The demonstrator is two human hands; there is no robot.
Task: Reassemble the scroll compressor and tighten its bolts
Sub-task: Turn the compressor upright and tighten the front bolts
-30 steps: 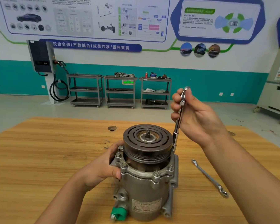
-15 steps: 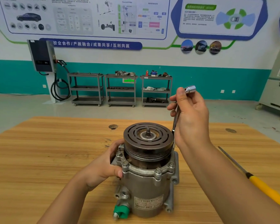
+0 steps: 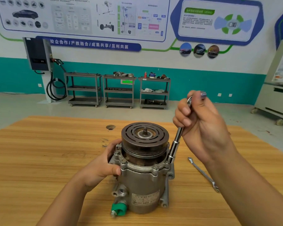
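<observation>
The scroll compressor stands upright on the wooden table, its dark grooved pulley on top and a green cap at its base. My left hand grips the housing's left flange beside the bolts. My right hand holds the top of a long socket driver, which leans down to a bolt on the flange's right side. Several bolt heads show around the flange rim.
A combination wrench lies on the table right of the compressor, partly behind my right forearm. A round hole is in the tabletop behind the pulley. Three metal shelving carts and a wall charger stand far back.
My right hand has turned on the driver's top, its handle end swinging round. The view has shifted, so the wrench is seen again and the yellow-handled tool is out of frame.
</observation>
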